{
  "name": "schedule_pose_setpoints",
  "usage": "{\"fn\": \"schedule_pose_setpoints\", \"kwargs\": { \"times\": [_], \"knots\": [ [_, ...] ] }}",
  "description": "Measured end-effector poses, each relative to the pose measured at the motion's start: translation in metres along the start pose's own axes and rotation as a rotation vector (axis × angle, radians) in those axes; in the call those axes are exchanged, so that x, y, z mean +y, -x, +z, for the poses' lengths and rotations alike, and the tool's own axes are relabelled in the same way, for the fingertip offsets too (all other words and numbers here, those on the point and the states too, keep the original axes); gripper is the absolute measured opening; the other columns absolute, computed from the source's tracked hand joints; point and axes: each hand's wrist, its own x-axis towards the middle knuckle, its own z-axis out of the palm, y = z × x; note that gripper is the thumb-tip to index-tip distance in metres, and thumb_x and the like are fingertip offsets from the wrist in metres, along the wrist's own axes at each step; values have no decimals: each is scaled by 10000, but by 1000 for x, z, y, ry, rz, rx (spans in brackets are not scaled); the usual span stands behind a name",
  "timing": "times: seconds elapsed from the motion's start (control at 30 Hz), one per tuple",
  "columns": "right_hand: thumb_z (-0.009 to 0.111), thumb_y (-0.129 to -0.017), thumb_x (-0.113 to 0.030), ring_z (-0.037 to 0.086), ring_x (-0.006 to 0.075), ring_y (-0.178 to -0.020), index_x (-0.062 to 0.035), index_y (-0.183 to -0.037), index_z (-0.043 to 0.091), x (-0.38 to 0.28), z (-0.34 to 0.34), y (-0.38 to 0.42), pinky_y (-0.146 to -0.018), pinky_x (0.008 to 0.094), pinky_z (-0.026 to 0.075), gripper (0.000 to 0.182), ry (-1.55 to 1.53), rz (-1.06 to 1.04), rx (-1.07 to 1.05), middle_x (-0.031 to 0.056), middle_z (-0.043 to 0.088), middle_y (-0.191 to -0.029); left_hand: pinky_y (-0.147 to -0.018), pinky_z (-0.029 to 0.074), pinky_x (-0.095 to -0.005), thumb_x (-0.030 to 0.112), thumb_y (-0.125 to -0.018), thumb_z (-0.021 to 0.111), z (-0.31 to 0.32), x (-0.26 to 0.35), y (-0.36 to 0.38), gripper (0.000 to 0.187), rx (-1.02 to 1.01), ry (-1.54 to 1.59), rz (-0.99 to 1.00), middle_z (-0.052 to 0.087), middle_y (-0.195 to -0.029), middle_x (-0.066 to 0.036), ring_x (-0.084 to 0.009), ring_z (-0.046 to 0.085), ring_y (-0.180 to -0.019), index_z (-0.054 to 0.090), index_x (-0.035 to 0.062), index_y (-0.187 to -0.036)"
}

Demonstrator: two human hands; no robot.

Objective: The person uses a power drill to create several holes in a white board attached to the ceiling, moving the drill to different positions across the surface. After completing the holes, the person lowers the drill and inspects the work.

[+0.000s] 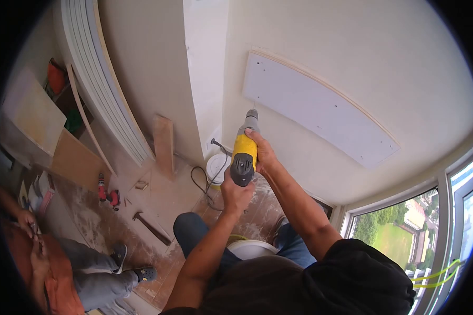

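A yellow, grey and black corded power drill (245,146) is held between my hands, its thin bit pointing at the wall. My left hand (237,195) is wrapped round the rear of the drill at the handle. Farther forward, my right hand (262,149) grips the side of its yellow body. The bit overlaps the wall just below the lower left edge of a long white panel (299,100), which lies against the wall and has several dark holes along it. A black power cord (198,185) loops down beside the drill.
A white-lidded bucket (216,167) stands by the wall corner, near a wooden plank (163,144). On the dusty floor lie a hammer (151,228) and a red cordless drill (109,193). Another person (63,273) is at lower left. A window (397,226) is at right.
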Motion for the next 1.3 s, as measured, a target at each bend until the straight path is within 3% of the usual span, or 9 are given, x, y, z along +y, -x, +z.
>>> {"fn": "schedule_pose_setpoints", "kwargs": {
  "times": [0.23, 0.33, 0.43, 0.57, 0.87, 0.97, 1.3],
  "knots": [
    [770, -938, -387, 700, 247, -774, 0, -1142, 621, -11, -44, 69, -699, 389, 597, 462, -19, -126, 50, 127, 702, -925, -817, 601, -448, 61, -759, 826, 19, 9, 55, 595, -152, -74, 99, 738, -1009, -234, -396, 756, -916, 573, -26, -1290],
    [756, -943, -407, 697, 240, -783, -13, -1138, 626, -6, -84, 132, -702, 389, 590, 459, -35, -143, 192, 119, 698, -925, -831, 596, -412, 58, -743, 835, 22, 31, 102, 599, -320, -10, 44, 734, -1047, -213, -353, 757, -934, 585, -39, -1278],
    [737, -938, -460, 737, 282, -815, -7, -1171, 613, -13, -122, 188, -744, 445, 636, 524, -131, -254, 269, 148, 709, -948, -845, 599, -429, 57, -753, 836, 41, 40, 129, 607, -515, 3, 102, 725, -1079, -234, -388, 754, -976, 581, -28, -1297],
    [701, -934, -486, 746, 325, -870, 15, -1219, 564, -45, -141, 240, -765, 454, 645, 592, -126, -374, 377, 175, 685, -953, -850, 599, -453, 50, -760, 830, 76, 63, 144, 636, -614, 88, 239, 720, -1063, -233, -416, 747, -987, 566, -16, -1334],
    [684, -944, -505, 746, 297, -906, 26, -1244, 566, -60, -95, 242, -802, 421, 636, 621, -7, -396, 212, 205, 711, -1008, -837, 604, -489, 59, -755, 810, 52, 93, 135, 710, -488, 81, 397, 693, -1114, -286, -489, 719, -1002, 510, -45, -1390],
    [688, -946, -514, 748, 291, -874, 25, -1227, 589, -40, -91, 228, -794, 412, 632, 616, -19, -337, 176, 210, 721, -1003, -744, 605, -433, 52, -781, 830, 33, 78, 138, 648, -425, -15, 428, 714, -985, -216, -395, 757, -849, 527, -62, -1342],
    [694, -946, -502, 751, 306, -936, 21, -1221, 590, -59, -54, 208, -795, 418, 634, 600, -4, -328, 90, 172, 702, -994, -764, 604, -420, 88, -786, 840, 23, 105, 115, 676, -352, -11, 377, 723, -990, -215, -347, 773, -891, 518, -72, -1358]
  ]
}}
